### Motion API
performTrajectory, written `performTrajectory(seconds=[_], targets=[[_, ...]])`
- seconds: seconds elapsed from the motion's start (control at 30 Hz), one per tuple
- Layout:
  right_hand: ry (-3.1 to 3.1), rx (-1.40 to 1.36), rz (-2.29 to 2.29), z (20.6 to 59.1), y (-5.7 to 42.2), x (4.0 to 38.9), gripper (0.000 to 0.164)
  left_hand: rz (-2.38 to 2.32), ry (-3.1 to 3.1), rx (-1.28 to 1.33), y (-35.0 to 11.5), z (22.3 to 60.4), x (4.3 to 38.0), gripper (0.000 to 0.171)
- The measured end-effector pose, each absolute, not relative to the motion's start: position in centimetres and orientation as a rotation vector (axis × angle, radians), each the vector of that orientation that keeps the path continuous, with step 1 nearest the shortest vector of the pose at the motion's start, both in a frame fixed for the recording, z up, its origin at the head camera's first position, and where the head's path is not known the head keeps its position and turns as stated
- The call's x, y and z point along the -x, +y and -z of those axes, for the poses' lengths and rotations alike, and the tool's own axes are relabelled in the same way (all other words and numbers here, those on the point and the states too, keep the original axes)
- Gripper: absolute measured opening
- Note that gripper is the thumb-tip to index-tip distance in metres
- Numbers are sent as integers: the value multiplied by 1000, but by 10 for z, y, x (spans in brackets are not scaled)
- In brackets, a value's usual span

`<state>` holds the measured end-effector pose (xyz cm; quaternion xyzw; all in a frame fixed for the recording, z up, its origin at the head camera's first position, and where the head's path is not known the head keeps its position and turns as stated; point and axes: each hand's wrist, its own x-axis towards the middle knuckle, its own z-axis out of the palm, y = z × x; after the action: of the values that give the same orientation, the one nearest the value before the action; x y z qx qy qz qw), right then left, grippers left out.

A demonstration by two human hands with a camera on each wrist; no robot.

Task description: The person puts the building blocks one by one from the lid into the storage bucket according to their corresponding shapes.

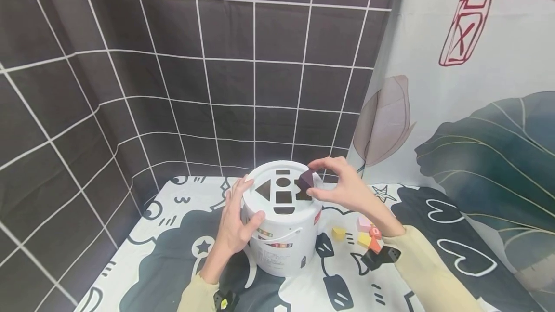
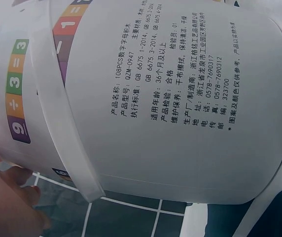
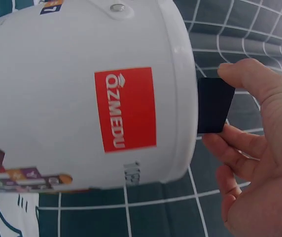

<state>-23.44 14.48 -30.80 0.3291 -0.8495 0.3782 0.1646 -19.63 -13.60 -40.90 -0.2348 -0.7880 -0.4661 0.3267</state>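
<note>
A white bucket stands on the patterned cloth, its lid pierced with cut-outs of several shapes. My left hand rests against the bucket's left side, fingertips near the lid's rim and thumb toward the front. In the left wrist view, part of that hand shows beside the bucket and its white handle. Between thumb and fingers my right hand pinches a dark purple block over the lid's right-hand cut-outs. The right wrist view shows the block at the lid, its lower edge hidden by the rim.
Right of the bucket lie a yellow block and a small group of pink, yellow and orange-red blocks, partly behind the right wrist. A dark gridded curtain hangs behind, and a leaf-printed white one on the right.
</note>
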Motion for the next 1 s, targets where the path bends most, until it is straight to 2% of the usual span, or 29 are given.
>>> performTrajectory(seconds=[1.0], targets=[[-2539,-1036,-1008,304,83,242,47,1218,-2103,597,-135,408,194,72]])
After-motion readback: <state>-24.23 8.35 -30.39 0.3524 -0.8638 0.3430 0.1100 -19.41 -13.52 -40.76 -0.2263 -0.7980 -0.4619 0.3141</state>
